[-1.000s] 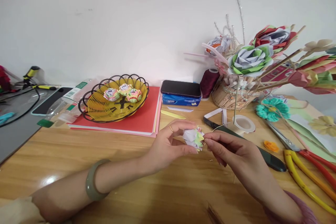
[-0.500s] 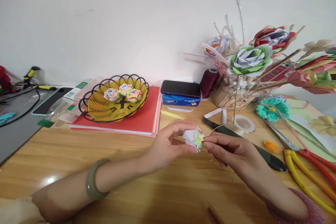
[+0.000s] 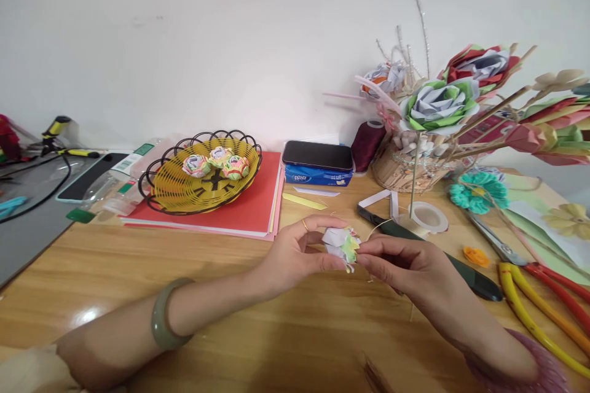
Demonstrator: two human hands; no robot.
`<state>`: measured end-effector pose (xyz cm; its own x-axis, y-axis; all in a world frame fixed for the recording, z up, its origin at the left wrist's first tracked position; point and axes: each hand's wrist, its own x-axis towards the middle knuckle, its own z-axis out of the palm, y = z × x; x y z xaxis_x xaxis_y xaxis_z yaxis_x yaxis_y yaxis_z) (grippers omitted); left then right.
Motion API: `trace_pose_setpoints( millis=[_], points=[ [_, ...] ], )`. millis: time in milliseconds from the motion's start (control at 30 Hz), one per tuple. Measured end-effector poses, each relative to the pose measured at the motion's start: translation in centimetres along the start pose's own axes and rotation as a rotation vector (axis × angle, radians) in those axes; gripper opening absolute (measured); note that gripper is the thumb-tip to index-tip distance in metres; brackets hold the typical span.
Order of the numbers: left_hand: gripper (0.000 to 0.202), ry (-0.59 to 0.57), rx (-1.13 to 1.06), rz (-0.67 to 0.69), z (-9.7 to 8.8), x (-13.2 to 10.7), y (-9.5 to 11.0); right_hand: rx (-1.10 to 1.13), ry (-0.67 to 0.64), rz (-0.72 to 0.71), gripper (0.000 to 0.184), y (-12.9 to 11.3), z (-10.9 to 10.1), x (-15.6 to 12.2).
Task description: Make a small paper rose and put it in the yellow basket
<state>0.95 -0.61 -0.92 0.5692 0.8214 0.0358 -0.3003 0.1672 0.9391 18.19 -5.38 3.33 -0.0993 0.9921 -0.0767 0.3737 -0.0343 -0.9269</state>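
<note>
My left hand [image 3: 295, 252] pinches a small folded paper flower [image 3: 340, 243], white with green and pink edges, just above the wooden table [image 3: 138, 276]. My right hand [image 3: 405, 264] meets it from the right, fingertips closed on the flower's side, with a thin pale thread or wire [image 3: 378, 227] curving up from them. A green bangle [image 3: 162, 319] sits on my left wrist.
A yellow wire basket [image 3: 175, 190] with three paper flowers rests on red paper [image 3: 249, 209]. Behind: a phone on a tissue pack [image 3: 317, 163], maroon thread spool [image 3: 366, 142], woven vase of paper roses [image 3: 401, 172], tape roll [image 3: 426, 217], dark tool [image 3: 474, 282], yellow and red pliers [image 3: 534, 313].
Both hands have sunk slightly toward the table with the flower. My right hand has closed in against the flower's right side.
</note>
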Motion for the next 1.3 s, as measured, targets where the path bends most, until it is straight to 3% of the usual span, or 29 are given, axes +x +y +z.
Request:
trace_pose_setpoints(
  millis=[333,467,700,1033,1300],
  points=[
    [0.039,-0.049,0.034,0.061,-0.1,-0.1,-0.4,0.155,0.077,0.140,0.019,0.4,1.2,-0.1],
    [0.039,-0.032,0.010,0.044,0.0,-0.1,-0.4,0.108,0.064,0.105,0.022,0.2,1.0,0.0],
    [0.041,0.010,-0.006,0.038,0.1,0.0,-0.5,-0.082,0.069,-0.091,0.021,0.0,0.9,-0.1],
    [0.038,-0.048,0.017,0.043,0.1,0.1,-0.4,0.074,0.055,0.040,0.017,1.0,1.1,0.1],
    [0.047,-0.043,-0.092,-0.110,-0.3,0.2,-0.3,0.035,0.033,0.012,0.025,-0.1,0.5,-0.3]
  ],
)
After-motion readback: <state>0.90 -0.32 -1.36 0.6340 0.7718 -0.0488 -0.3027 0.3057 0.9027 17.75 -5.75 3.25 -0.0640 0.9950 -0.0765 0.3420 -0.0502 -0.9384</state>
